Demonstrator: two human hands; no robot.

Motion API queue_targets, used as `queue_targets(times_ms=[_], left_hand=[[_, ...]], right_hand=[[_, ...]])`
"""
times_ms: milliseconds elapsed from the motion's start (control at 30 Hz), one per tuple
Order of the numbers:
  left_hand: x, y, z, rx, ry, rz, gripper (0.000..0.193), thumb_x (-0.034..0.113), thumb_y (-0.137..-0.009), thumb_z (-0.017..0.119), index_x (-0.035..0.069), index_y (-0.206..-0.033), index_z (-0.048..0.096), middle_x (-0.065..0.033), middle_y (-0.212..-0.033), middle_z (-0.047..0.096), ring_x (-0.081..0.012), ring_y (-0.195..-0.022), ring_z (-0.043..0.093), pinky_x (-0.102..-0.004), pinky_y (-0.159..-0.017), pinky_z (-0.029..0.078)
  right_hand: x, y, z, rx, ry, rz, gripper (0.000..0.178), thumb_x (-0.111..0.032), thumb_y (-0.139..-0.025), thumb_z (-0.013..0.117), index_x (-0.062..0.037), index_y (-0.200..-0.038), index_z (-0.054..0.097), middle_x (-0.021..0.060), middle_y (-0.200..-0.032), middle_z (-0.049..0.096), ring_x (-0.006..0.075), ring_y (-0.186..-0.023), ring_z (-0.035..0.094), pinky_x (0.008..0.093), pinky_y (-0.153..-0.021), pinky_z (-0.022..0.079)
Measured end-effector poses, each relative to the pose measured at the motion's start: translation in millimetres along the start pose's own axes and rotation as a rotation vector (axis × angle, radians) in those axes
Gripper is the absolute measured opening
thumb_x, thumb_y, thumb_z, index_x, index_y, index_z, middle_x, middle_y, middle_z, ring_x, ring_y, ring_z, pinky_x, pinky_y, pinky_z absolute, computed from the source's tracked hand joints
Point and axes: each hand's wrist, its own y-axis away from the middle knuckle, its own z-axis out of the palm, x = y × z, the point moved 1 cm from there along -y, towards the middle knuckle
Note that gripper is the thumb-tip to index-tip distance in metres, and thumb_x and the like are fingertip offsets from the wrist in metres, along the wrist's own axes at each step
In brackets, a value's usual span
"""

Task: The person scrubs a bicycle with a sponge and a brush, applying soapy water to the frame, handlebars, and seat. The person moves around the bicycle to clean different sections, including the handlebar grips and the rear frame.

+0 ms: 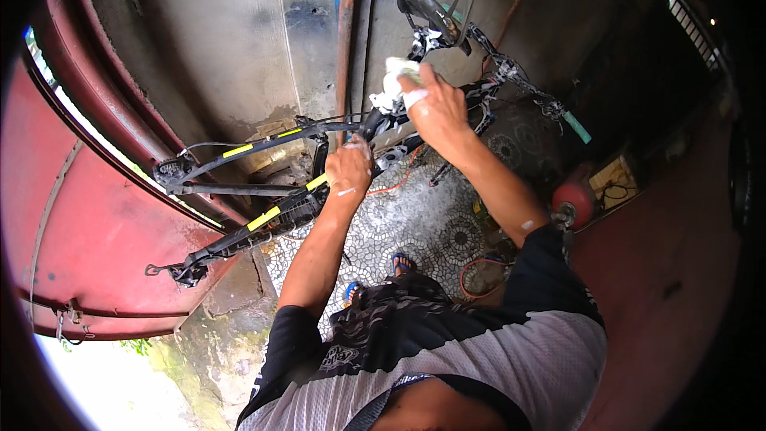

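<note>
A black bicycle frame (279, 140) with yellow stripes lies across the middle of the view, with white foam on parts of it. No wheels show at its left ends. My left hand (349, 166) is closed around a frame tube near the middle, with suds on its skin. Higher and to the right, my right hand (440, 116) grips a pale foam-covered sponge (399, 80) just over the frame. Motion smears the sponge, and thick foam hides much of it. Beyond it stand a dark rounded part like a saddle (427, 6) and a handlebar with a teal grip (576, 128).
A concrete wall (231, 40) with a rusty upright pipe (345, 40) stands behind the bicycle. Red metal panels (80, 215) curve along the left. The floor is patterned mosaic tile (415, 215). On the right are a red rounded tank (574, 199) and an orange hose (471, 275).
</note>
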Motion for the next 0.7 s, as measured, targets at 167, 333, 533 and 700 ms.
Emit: queue_targets(times_ms=[167, 333, 533, 700], left_hand=[[-4.9, 0.4, 8.4, 0.061, 0.048, 0.002, 0.028, 0.016, -0.089, 0.064, 0.004, -0.114, 0.071, -0.0153, -0.085, 0.077, -0.0328, -0.082, 0.077, -0.0437, -0.071, 0.062], [-0.8, 2.1, 6.5, 0.147, -0.032, 0.002, 0.023, 0.018, -0.091, 0.063, 0.008, -0.109, 0.073, -0.0138, -0.088, 0.077, -0.0329, -0.083, 0.077, -0.0441, -0.07, 0.062], [-40.6, 61.2, -41.4, 0.275, -0.146, 0.026, 0.023, 0.024, -0.097, 0.059, 0.005, -0.108, 0.067, -0.0138, -0.09, 0.076, -0.0323, -0.077, 0.076, -0.0434, -0.067, 0.06], [-62.0, 79.9, -53.0, 0.033, 0.041, -0.097, 0.049, 0.052, -0.104, 0.052, 0.005, -0.098, 0.067, -0.0174, -0.079, 0.074, -0.039, -0.075, 0.074, -0.0502, -0.064, 0.059]], right_hand=[[-17.3, -42.3, -24.5, 0.489, 0.688, -0.398, 0.021, -0.023, -0.087, 0.063, -0.0112, -0.084, 0.081, 0.0127, -0.109, 0.069, 0.0302, -0.114, 0.058, 0.0456, -0.099, 0.04], [-5.5, -70.2, -13.4, 0.42, 0.515, -0.621, 0.02, -0.019, -0.086, 0.065, -0.0091, -0.094, 0.081, 0.0066, -0.096, 0.073, 0.0255, -0.105, 0.062, 0.0404, -0.09, 0.045], [-11.9, -63.1, 46.7, 0.136, 0.194, -0.463, 0.019, -0.019, -0.088, 0.068, -0.02, -0.103, 0.079, 0.0098, -0.11, 0.072, 0.0317, -0.108, 0.064, 0.0486, -0.108, 0.046], [-56.9, -17.2, 102.5, 0.09, 0.207, -0.941, 0.016, -0.014, -0.083, 0.064, -0.0067, -0.091, 0.076, 0.0122, -0.101, 0.071, 0.0316, -0.11, 0.063, 0.0479, -0.112, 0.045]])
